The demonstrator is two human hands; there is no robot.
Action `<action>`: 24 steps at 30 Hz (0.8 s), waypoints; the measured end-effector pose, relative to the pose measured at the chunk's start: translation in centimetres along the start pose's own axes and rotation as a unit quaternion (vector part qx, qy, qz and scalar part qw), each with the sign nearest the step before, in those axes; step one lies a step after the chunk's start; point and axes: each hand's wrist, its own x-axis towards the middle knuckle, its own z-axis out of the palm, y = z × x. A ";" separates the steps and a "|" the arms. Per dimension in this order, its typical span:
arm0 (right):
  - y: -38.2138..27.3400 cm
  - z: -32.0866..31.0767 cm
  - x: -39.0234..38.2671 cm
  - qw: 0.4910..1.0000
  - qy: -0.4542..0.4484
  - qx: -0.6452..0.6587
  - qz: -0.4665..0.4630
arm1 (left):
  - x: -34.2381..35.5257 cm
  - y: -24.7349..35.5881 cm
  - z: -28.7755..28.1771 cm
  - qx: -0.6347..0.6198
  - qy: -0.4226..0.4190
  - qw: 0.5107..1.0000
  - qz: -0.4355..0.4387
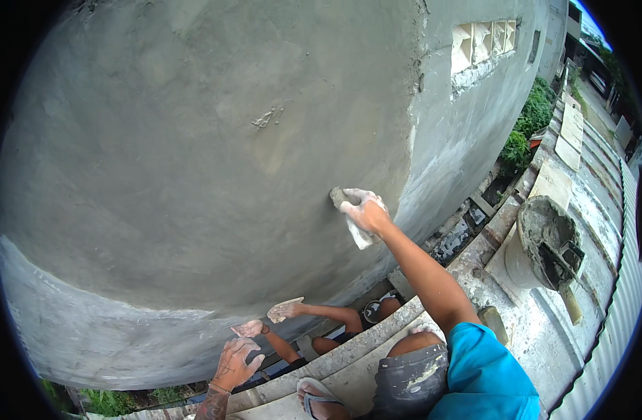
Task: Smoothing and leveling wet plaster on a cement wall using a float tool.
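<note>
My right hand (368, 212) reaches out and grips a pale, mortar-smeared pad (360, 233), pressed to the wet grey wall (195, 161). Its exact kind is hard to make out; one grey end (337, 197) shows past my fingers. Low on the left, my left hand (235, 365) is near the bottom of the wall, fingers apart and loosely bent, with nothing in it. Just beyond it are a co-worker's two mortar-coated hands (286, 309), close to the wall.
A bucket of grey mortar (527, 255) with a tool in it stands on the ledge at the right. My sandalled foot (321, 399) rests on a narrow ledge. The co-worker is lower down, in the gap beside the wall. Vent blocks (482, 45) pierce the adjoining wall; corrugated roofing (611, 336) lies far right.
</note>
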 end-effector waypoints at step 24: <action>-17.9 -10.4 -4.1 0.962 0.183 -0.026 -0.199 | -0.5 0.2 4.3 -0.070 -0.075 0.992 0.073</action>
